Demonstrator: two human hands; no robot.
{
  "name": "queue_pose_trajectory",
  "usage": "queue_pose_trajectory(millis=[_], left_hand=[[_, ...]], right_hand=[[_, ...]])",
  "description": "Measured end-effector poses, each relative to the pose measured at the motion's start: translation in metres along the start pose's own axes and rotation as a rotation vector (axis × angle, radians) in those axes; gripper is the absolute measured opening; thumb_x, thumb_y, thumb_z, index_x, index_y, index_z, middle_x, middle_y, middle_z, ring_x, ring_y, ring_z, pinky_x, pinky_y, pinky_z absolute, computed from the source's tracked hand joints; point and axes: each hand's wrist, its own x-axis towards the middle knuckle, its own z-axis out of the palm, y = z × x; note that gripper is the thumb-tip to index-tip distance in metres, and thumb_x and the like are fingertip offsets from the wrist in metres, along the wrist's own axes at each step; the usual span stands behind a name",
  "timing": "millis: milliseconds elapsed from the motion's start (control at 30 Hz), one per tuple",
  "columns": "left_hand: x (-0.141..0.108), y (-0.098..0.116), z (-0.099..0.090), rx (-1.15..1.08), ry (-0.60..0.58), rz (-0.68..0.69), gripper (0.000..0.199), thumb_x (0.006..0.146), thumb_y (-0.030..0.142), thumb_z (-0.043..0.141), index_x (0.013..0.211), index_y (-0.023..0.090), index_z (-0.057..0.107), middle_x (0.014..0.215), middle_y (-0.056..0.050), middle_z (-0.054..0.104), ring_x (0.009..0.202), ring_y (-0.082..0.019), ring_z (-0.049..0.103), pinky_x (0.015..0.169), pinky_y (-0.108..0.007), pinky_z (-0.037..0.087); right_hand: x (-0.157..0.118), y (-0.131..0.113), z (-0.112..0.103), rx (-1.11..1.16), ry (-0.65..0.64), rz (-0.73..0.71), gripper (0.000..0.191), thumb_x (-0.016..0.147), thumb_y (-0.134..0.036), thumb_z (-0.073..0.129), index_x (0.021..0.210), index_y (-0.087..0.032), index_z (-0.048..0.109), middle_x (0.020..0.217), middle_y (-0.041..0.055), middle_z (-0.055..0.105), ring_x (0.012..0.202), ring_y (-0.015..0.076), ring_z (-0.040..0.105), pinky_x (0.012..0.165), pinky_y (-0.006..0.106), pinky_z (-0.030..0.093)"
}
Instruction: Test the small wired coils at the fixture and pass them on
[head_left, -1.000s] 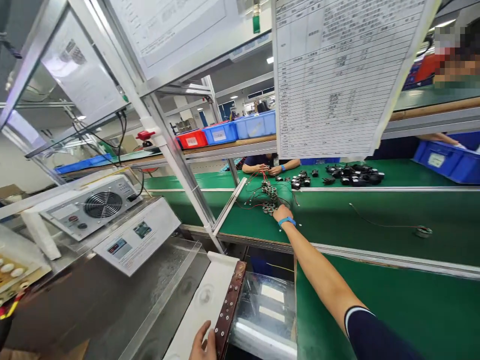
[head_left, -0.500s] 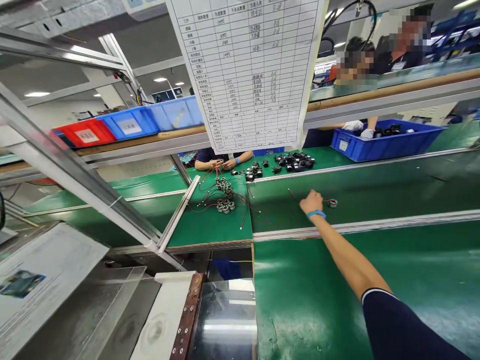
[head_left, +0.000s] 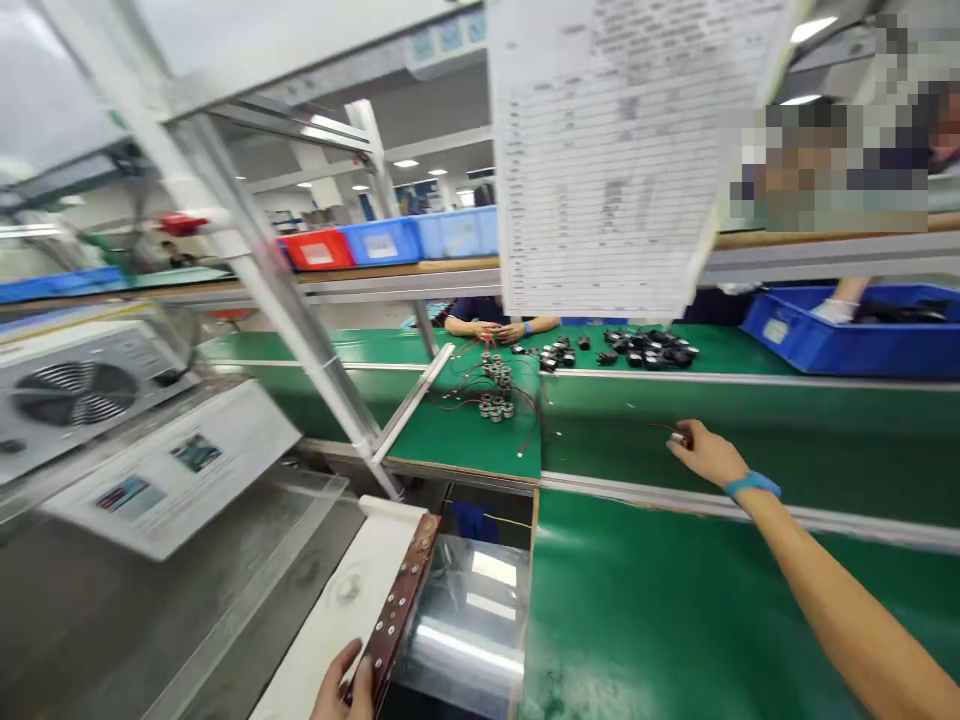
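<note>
My right hand (head_left: 709,455), with a blue band on its wrist, reaches over the green conveyor belt (head_left: 600,435). Its thumb and forefinger pinch a small round motor (head_left: 679,438), from which a thin red wire trails to the left. At the bottom edge, my left hand (head_left: 345,685) is partly in view, its thumb and finger apart at the near end of a brown bar (head_left: 401,590) with several screws. More small round motors (head_left: 495,405) with red and black wires stand clustered on a green board.
Black parts (head_left: 649,348) lie beyond the belt, beside a blue bin (head_left: 855,340). A co-worker's hands (head_left: 499,330) work at the far side. A paper form (head_left: 607,160) hangs in front. A metal post (head_left: 300,330) and a machine with a fan grille (head_left: 79,390) stand left.
The view has swung left. My right hand has moved onto the motor that lay on the belt and taken hold of it. My left hand has come into view at the bottom.
</note>
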Motion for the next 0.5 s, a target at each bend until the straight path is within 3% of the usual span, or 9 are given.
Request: queue_pose_trajectory(millis=[67, 167, 233, 333, 400, 500], left_hand=[[-0.024, 0.019, 0.002, -0.138, 0.092, 0.136, 0.057, 0.069, 0.049, 0.064, 0.113, 0.014, 0.065, 0.124, -0.019, 0.068, 0.121, -0.039, 0.059, 0.108, -0.051, 0.042], [-0.072, 0.060, 0.007, -0.303, 0.059, 0.345, 0.063, 0.075, 0.039, 0.070, 0.133, 0.018, 0.058, 0.146, -0.016, 0.053, 0.140, -0.033, 0.042, 0.120, -0.049, 0.026], [-0.101, 0.086, 0.008, -0.250, 0.018, 0.559, 0.070, 0.080, 0.036, 0.069, 0.145, 0.021, 0.046, 0.156, -0.014, 0.041, 0.146, -0.033, 0.032, 0.122, -0.052, 0.022], [-0.135, 0.104, 0.000, -0.109, 0.103, 0.831, 0.087, 0.079, 0.043, 0.072, 0.153, 0.024, 0.031, 0.162, -0.011, 0.029, 0.150, -0.034, 0.021, 0.123, -0.055, 0.018], [-0.150, 0.100, -0.013, -0.060, 0.167, 0.821, 0.081, 0.081, 0.045, 0.069, 0.151, 0.023, 0.036, 0.156, -0.012, 0.040, 0.146, -0.036, 0.030, 0.121, -0.055, 0.021], [-0.161, 0.075, -0.042, -0.062, 0.179, 0.518, 0.040, 0.090, 0.038, 0.055, 0.126, 0.022, 0.063, 0.118, -0.015, 0.070, 0.114, -0.035, 0.060, 0.102, -0.051, 0.041]], right_hand=[[-0.023, -0.034, -0.009, 0.092, 0.014, -0.249, 0.049, 0.082, -0.050, 0.057, 0.124, -0.025, 0.058, 0.106, 0.0171, 0.069, 0.089, 0.0278, 0.066, 0.075, 0.038, 0.049], [-0.066, -0.104, -0.016, 0.267, -0.046, -0.638, 0.046, 0.077, -0.064, 0.058, 0.114, -0.037, 0.064, 0.108, 0.0194, 0.067, 0.089, 0.0263, 0.067, 0.073, 0.038, 0.052], [-0.102, -0.163, -0.022, 0.343, -0.173, -0.902, 0.045, 0.079, -0.064, 0.059, 0.118, -0.042, 0.064, 0.114, 0.0189, 0.065, 0.099, 0.0265, 0.066, 0.078, 0.037, 0.053], [-0.168, -0.258, -0.031, 0.392, -0.386, -1.273, 0.042, 0.086, -0.052, 0.059, 0.127, -0.043, 0.061, 0.123, 0.0163, 0.061, 0.106, 0.0249, 0.065, 0.085, 0.035, 0.054], [-0.213, -0.319, -0.032, 0.409, -0.531, -1.462, 0.038, 0.091, -0.043, 0.055, 0.129, -0.040, 0.060, 0.125, 0.0143, 0.060, 0.109, 0.0232, 0.063, 0.089, 0.034, 0.053], [-0.267, -0.402, -0.003, 0.500, -0.655, -1.581, 0.035, 0.093, -0.034, 0.052, 0.126, -0.032, 0.061, 0.120, 0.0113, 0.061, 0.109, 0.0232, 0.061, 0.095, 0.037, 0.050]])
